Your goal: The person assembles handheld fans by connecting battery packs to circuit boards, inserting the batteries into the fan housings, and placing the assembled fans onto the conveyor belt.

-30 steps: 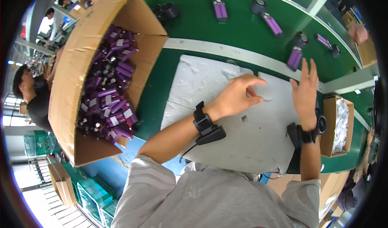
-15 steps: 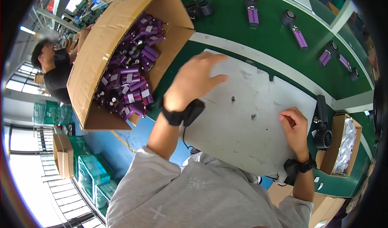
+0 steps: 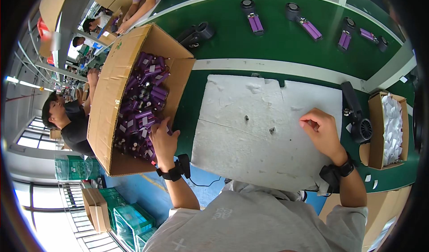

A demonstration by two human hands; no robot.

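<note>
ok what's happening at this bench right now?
A person at a green workbench reaches the left hand into a cardboard box full of purple battery packs, fingers among the packs. The right hand, loosely curled, rests on a white foam sheet with two small dark parts on it. A black handheld fan lies to the right.
</note>
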